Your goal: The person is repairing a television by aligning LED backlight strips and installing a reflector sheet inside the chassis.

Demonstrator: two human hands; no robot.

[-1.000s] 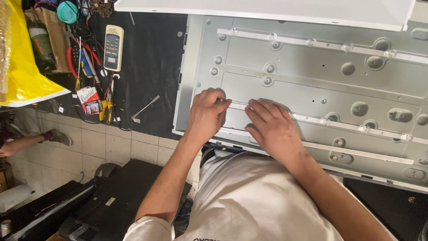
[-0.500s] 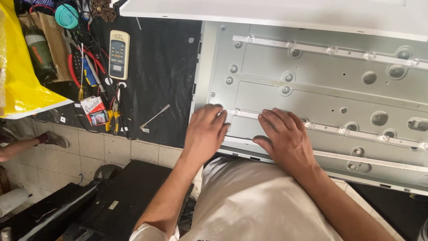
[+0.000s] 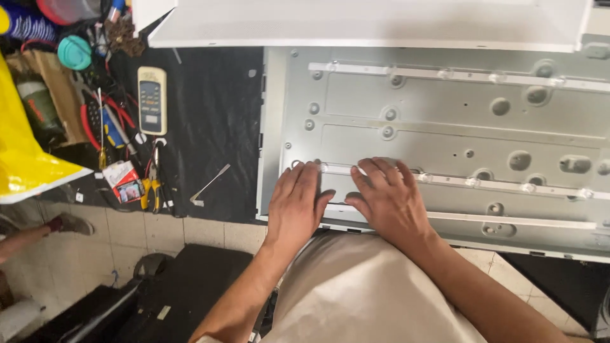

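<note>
We see both hands lying flat, palms down, on the grey metal panel [image 3: 445, 121] that fills the right and centre of the frame. The left hand [image 3: 297, 204] and right hand [image 3: 387, 200] sit side by side at lower centre, fingers spread open and closed around nothing, fingertips touching the lower strip [image 3: 502, 185] that runs across the panel. A second strip [image 3: 445, 74] runs near the top. At upper left, on black cloth [image 3: 210, 127], lie a remote [image 3: 152, 100] and pliers [image 3: 152, 187].

Matt grey metal panel [image 3: 445, 121]; black cloth mat [image 3: 210, 121]
</note>
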